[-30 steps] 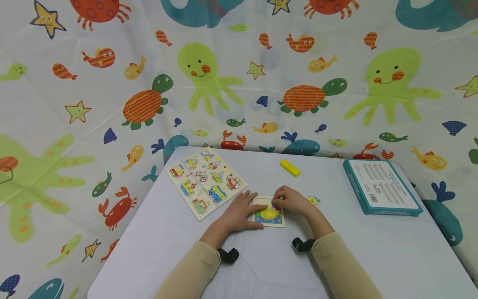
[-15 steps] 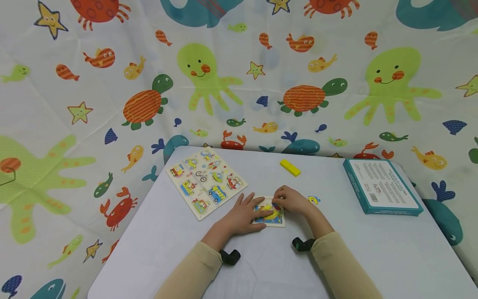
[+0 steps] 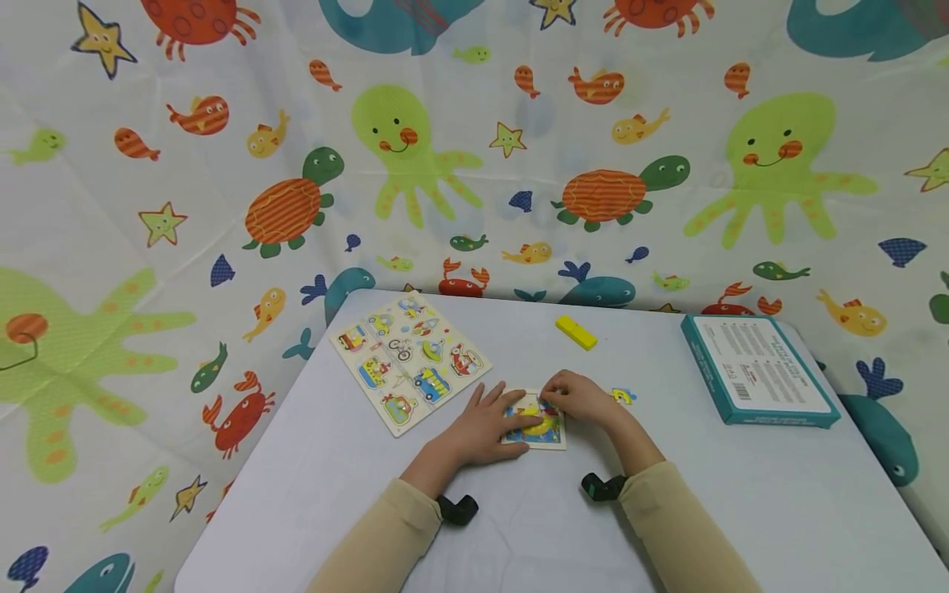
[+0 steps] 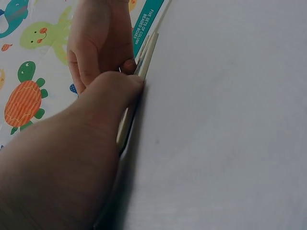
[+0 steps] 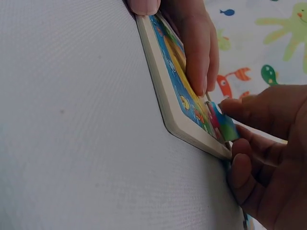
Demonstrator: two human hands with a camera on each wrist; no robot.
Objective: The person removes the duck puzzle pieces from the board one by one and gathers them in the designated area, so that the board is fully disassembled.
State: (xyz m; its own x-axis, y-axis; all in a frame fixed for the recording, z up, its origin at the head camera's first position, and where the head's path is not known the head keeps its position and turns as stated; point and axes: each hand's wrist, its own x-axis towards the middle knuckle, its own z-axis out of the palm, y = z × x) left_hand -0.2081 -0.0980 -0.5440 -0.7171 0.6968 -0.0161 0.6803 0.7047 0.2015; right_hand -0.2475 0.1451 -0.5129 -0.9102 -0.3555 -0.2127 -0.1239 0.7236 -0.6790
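A small framed jigsaw puzzle (image 3: 547,438) with a yellow and blue picture lies on the white table in the head view. My left hand (image 3: 485,428) rests on it from the left, fingers spread and fairly straight, with its thumb along the near edge. At the far right corner, my right hand (image 3: 582,397) pinches a blue, green and pink puzzle piece (image 5: 223,123). That piece stands tilted above the corner in the right wrist view, with left fingertips (image 5: 199,81) pressing the picture close by. One loose puzzle piece (image 3: 624,397) lies just beyond the right wrist.
A larger wooden board (image 3: 408,366) with vehicle pictures lies at the back left. Behind the puzzle sits a yellow block (image 3: 576,333). On the right is a teal and white box (image 3: 759,371). A sea-animal cloth (image 3: 445,123) hangs behind the table (image 3: 741,494).
The left hand has slid slightly right, its fingers reaching farther across the puzzle. The right hand stays at the corner with its piece, its fingers barely shifted.
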